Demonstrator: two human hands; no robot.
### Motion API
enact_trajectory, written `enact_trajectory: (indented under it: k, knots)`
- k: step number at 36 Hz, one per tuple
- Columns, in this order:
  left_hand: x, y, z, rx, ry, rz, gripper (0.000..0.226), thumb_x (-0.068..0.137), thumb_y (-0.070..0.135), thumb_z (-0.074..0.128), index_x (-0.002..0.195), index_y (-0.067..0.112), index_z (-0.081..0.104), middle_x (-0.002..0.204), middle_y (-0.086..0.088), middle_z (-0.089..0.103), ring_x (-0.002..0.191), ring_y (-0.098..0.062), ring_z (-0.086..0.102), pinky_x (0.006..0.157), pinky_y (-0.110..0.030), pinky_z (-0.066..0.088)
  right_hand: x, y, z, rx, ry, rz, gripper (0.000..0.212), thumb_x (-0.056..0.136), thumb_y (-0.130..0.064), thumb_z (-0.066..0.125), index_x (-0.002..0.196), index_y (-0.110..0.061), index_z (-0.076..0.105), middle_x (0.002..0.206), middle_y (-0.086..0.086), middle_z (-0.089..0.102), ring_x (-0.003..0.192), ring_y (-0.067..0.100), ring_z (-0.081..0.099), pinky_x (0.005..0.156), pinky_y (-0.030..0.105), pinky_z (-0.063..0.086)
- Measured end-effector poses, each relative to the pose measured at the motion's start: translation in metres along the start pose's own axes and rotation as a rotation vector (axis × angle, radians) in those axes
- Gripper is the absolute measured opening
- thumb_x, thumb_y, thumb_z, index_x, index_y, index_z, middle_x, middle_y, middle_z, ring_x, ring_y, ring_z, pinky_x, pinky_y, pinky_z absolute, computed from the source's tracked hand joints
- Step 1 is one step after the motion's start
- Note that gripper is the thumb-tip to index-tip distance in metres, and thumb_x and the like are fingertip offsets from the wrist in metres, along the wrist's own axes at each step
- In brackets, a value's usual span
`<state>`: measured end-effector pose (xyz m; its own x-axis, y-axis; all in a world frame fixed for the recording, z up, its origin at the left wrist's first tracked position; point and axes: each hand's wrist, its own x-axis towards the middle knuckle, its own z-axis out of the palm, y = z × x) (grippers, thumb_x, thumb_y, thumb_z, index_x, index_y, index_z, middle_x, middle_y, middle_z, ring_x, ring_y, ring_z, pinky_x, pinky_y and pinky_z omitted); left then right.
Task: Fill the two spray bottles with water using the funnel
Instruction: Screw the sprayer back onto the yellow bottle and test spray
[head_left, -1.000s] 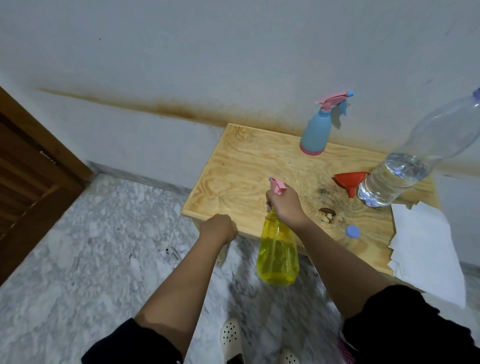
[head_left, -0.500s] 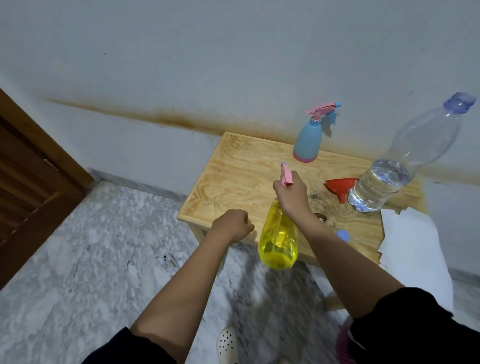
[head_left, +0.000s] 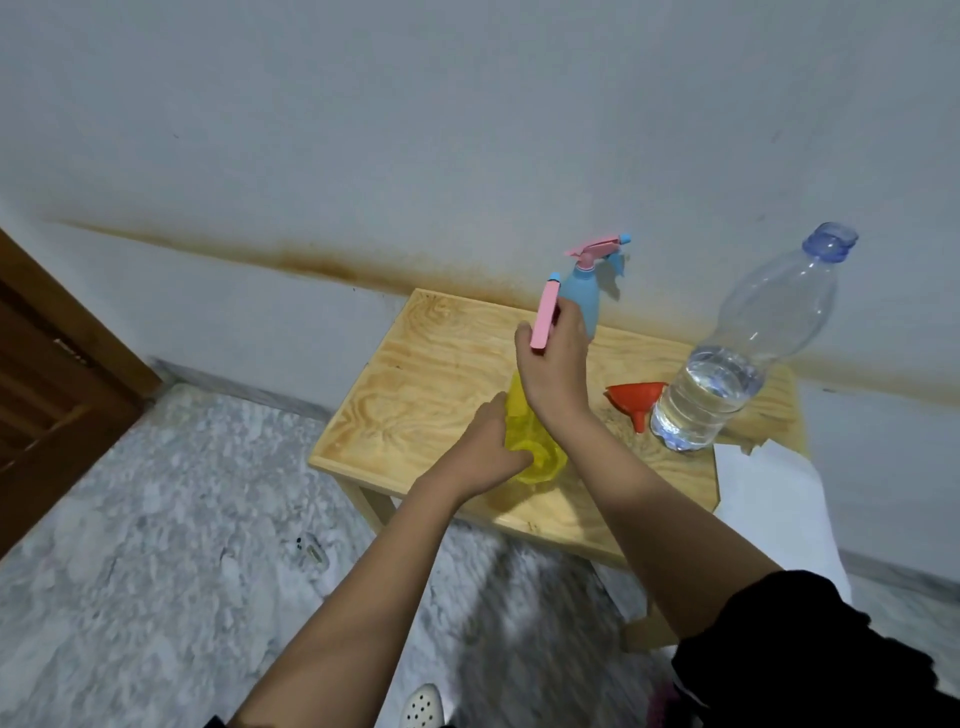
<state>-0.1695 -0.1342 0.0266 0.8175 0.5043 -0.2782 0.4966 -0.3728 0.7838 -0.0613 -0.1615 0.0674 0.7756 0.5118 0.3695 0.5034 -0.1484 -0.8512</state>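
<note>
Right hand (head_left: 553, 374) gripping sprayer (head_left: 544, 317), yellow bottle (head_left: 545, 460) below

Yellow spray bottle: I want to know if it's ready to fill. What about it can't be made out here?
Head view:
Neck and cap joint of the yellow spray bottle: hidden behind the right hand.
Its left side: covered by the left hand.
Any water inside: blurred, tinted plastic.
Whether its base touches the table: unclear.

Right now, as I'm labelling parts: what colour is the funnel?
The funnel is orange-red, seen best in the head view.
</note>
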Motion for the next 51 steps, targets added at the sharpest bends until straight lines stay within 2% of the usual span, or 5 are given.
enact_trajectory:
  k: [5,11,29,38,51]
  knots:
    - [0.032,-0.002,0.002,-0.087,0.165,0.023,0.104,0.058,0.054,0.073,0.141,0.010,0.030,0.139,-0.006,0.042,0.128,-0.020,0.043,0.100,-0.039,0.043,0.021,0.003,0.012,0.001,0.055,0.000,0.036,0.089,-0.014,0.059,0.118,0.002,0.044,0.114,0.016,0.047,0.105,0.029,0.046,0.083,0.030,0.035]
    - [0.086,-0.006,-0.026,-0.151,0.196,0.138,0.053,0.069,0.027,0.082,0.109,0.019,0.047,0.110,-0.004,0.057,0.099,-0.016,0.057,0.074,-0.026,0.045,0.060,0.018,0.029,-0.053,0.039,0.000,0.052,0.082,-0.022,0.069,0.120,0.000,0.042,0.115,0.015,0.048,0.108,0.029,0.047,0.089,0.043,0.044]
    - [0.250,-0.050,-0.107,-0.064,-0.243,0.282,0.080,0.072,0.005,0.080,0.140,0.013,0.038,0.122,0.011,0.045,0.111,-0.004,0.043,0.075,0.006,0.033,0.146,0.074,0.083,-0.222,0.068,-0.004,0.062,0.069,-0.028,0.081,0.116,0.004,0.056,0.109,0.016,0.064,0.100,0.027,0.059,0.083,0.028,0.045]
    - [0.301,-0.064,-0.108,0.058,-0.171,0.256,0.084,0.065,0.037,0.085,0.133,0.016,0.040,0.127,-0.004,0.041,0.113,-0.017,0.046,0.092,-0.034,0.048,0.164,0.077,0.105,-0.221,0.288,0.064,0.054,0.070,-0.032,0.078,0.108,0.001,0.059,0.098,0.013,0.065,0.090,0.026,0.060,0.077,0.041,0.052]
    - [0.299,-0.084,-0.115,-0.151,-0.079,0.282,0.073,0.072,0.023,0.082,0.134,0.022,0.044,0.127,0.002,0.054,0.115,-0.015,0.052,0.097,-0.030,0.047,0.163,0.081,0.114,-0.225,0.356,0.118,0.060,0.071,-0.036,0.080,0.114,-0.001,0.060,0.105,0.013,0.066,0.097,0.025,0.060,0.082,0.041,0.054]
